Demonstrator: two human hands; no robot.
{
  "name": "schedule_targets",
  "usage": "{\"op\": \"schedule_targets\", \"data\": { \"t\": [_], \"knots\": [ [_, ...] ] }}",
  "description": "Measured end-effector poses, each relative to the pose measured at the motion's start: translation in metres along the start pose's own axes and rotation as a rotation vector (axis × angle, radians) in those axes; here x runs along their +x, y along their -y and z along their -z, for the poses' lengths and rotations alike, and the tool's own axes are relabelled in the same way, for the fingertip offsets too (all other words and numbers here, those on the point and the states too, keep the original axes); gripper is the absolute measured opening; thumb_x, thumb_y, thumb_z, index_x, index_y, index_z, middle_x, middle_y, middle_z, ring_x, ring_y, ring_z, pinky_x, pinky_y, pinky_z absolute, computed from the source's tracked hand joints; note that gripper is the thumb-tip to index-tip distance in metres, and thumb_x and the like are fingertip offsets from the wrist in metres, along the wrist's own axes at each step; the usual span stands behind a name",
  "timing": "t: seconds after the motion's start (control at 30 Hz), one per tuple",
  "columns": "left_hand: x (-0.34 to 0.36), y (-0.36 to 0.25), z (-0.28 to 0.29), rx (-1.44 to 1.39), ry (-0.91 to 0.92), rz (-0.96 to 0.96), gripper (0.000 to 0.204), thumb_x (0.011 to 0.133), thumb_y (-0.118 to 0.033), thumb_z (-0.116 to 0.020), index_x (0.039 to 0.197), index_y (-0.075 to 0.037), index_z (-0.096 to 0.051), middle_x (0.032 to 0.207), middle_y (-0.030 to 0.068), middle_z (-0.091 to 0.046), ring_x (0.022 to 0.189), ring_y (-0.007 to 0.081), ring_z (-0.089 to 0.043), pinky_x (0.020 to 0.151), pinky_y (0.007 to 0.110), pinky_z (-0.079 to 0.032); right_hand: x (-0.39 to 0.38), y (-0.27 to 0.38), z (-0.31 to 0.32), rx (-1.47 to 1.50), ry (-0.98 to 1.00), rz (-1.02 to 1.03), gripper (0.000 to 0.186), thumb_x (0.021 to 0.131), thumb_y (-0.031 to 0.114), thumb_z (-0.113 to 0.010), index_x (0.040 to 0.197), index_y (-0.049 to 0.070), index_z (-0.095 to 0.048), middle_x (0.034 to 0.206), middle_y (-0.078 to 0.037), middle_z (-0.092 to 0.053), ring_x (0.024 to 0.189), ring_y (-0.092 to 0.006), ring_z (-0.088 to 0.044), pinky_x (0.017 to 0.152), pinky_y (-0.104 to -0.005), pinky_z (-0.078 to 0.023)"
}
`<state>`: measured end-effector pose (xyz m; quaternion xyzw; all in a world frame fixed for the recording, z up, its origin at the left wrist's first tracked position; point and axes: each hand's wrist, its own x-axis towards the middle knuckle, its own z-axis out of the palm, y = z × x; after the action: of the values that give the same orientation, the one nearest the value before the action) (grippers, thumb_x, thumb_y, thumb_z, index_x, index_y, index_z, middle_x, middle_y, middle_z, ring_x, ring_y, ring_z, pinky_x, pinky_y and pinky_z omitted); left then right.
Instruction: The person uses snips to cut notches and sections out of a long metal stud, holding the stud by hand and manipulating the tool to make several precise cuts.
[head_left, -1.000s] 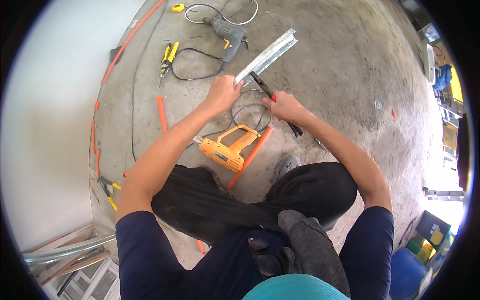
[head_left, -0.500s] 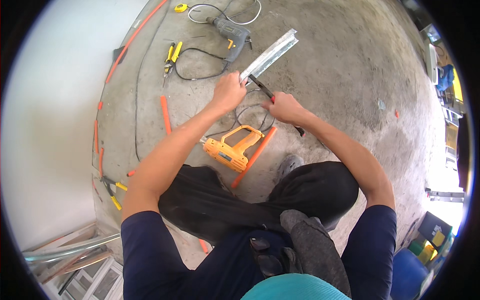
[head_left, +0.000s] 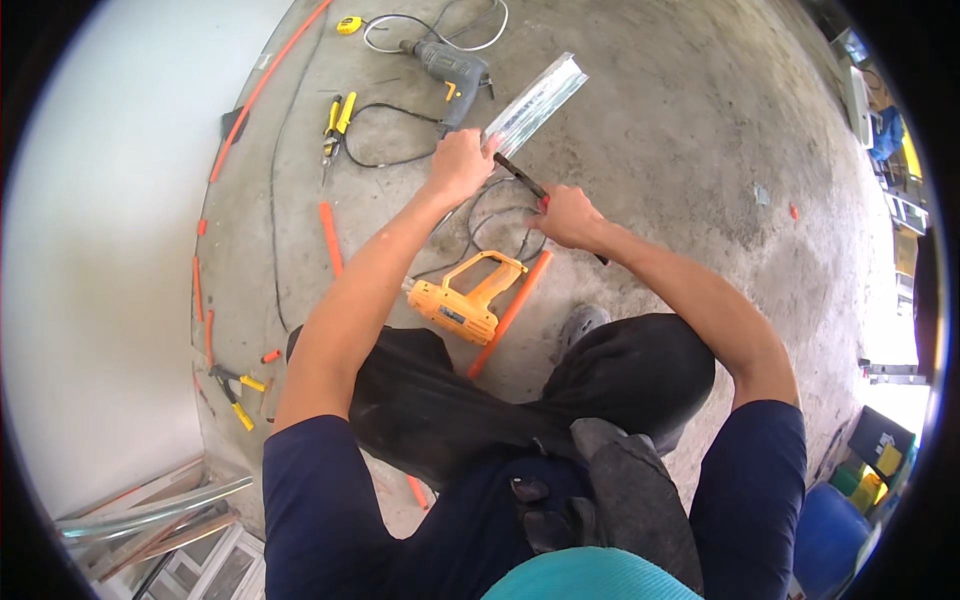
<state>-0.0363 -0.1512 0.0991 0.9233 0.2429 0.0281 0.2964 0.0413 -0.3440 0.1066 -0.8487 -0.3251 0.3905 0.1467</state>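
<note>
My left hand grips the near end of a silver metal channel that angles up and to the right. My right hand is closed around a long dark tool with red on its grip, whose upper end meets the channel beside my left fingers; its tip is partly hidden there. Below my hands lie a yellow-orange heat gun and an orange tube on the floor.
A grey drill, yellow-handled pliers, a tape measure and coiled cables lie ahead on the concrete. Cutters and orange tubes lie near the white wall. Metal strips are stacked lower left; a blue drum stands lower right.
My left hand and the channel have shifted a little upward, and the channel has rolled to show more of its inner face. Both hands keep their holds.
</note>
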Motion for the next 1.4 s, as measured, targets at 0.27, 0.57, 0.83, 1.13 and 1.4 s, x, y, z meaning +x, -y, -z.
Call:
{"op": "schedule_targets", "data": {
  "t": [0.27,0.57,0.83,1.13,1.4],
  "knots": [
    [-0.003,0.006,-0.020,0.042,-0.094,-0.056,0.035,0.097,-0.029,-0.062,0.088,0.005,-0.063,0.083,0.0275,-0.067,0.083,0.0472,-0.065,0.074,0.054,-0.050,0.001,0.014,0.005,-0.004,0.062,-0.021,0.043,0.090,0.033,-0.071,0.108,-0.006,-0.064,0.106,-0.027,-0.070,0.104,-0.0401,-0.069,0.086,-0.0465,-0.055],
    [0.020,0.031,-0.004,-0.235,0.102,0.002,0.032,0.087,-0.023,-0.076,0.092,0.006,-0.063,0.074,0.0126,-0.063,0.066,0.0148,-0.051,0.061,0.037,-0.042,-0.008,0.022,0.038,-0.017,0.213,0.004,0.044,0.097,0.034,-0.058,0.095,-0.009,-0.066,0.094,-0.025,-0.071,0.089,-0.0372,-0.069,0.078,-0.0482,-0.052],
    [0.010,0.005,-0.004,-0.284,0.126,-0.154,0.035,0.089,-0.020,-0.073,0.110,0.006,-0.062,0.089,0.0171,-0.072,0.081,0.0204,-0.068,0.072,0.034,-0.051,-0.014,0.007,0.045,-0.192,0.150,0.224,0.030,0.082,0.011,-0.057,0.096,-0.011,-0.072,0.093,-0.028,-0.072,0.090,-0.0404,-0.072,0.078,-0.0459,-0.056],
    [0.009,0.016,-0.016,-0.139,-0.050,-0.132,0.031,0.092,-0.012,-0.066,0.117,0.005,-0.060,0.091,0.0236,-0.072,0.079,0.0321,-0.071,0.076,0.040,-0.053,-0.025,-0.001,0.030,-0.190,0.268,0.165,0.039,0.095,0.026,-0.057,0.095,-0.011,-0.069,0.094,-0.028,-0.071,0.090,-0.0429,-0.069,0.080,-0.0498,-0.052],
    [0.017,0.029,0.011,-0.180,0.059,-0.069,0.026,0.103,-0.019,-0.056,0.112,0.003,-0.067,0.081,0.0037,-0.066,0.071,0.0123,-0.055,0.067,0.032,-0.047,-0.042,-0.032,0.092,0.244,0.051,-0.024,0.048,0.094,0.040,-0.065,0.076,-0.004,-0.061,0.064,-0.013,-0.062,0.051,-0.0214,-0.060,0.056,-0.0398,-0.050]
  ]
}}
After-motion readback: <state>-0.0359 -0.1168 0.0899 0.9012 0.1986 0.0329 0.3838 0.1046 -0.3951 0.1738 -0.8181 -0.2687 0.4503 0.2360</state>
